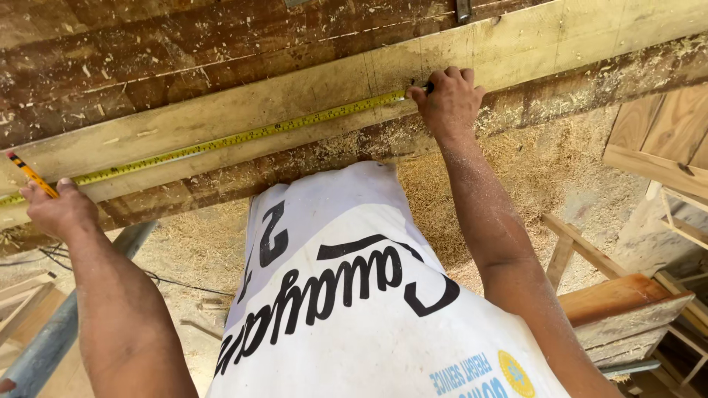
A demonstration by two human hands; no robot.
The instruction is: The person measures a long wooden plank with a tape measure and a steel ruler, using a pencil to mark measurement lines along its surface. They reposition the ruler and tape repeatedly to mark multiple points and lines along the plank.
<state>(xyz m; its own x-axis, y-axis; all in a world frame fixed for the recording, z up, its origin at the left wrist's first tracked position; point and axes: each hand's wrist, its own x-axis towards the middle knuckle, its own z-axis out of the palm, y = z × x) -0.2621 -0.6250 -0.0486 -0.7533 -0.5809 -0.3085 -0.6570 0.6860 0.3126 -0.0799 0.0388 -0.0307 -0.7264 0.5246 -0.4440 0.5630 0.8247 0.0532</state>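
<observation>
Yellow tape measure (221, 140) runs left-right along pale plank (516, 44); right hand (448, 103) fingers pinch its far-right end, left hand (55, 210) grips pencil (31, 175) at left

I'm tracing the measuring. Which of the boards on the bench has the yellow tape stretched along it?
The pale board; the yellow tape runs along it between both hands, unlike the dark stained boards beyond.

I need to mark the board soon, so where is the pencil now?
In the head view, the pencil is at the far left, held in the left hand, beside the yellow tape measure lying along the pale board.
</observation>
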